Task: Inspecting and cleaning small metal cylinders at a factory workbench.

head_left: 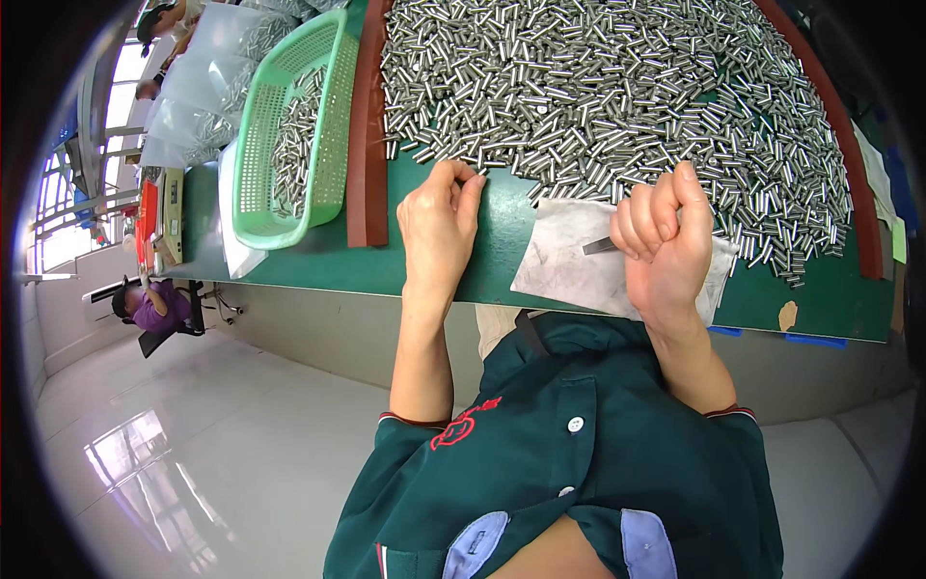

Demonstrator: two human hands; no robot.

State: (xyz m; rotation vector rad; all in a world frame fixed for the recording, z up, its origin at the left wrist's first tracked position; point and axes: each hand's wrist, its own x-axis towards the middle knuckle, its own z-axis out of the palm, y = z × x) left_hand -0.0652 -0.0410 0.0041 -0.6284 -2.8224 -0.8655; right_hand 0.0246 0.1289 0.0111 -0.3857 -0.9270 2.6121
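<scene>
Steel pins [598, 96] heaped across green table [444, 261], near edge of heap right at fingertips of left hand [439, 227]; long axes every which way. Left fingers [470, 188] together, curled down onto pins at heap's edge. Right hand [666, 241] over grey cloth [569, 265], fingers closed around thin metal tool [600, 245], tip pointing left

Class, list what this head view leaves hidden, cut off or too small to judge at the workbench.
- Left hand: fingertips curl among the metal pins; any grip is hidden.
- Right hand: fist covers most of the thin metal tool.
- Green basket: far end cut off at the top edge.
</scene>
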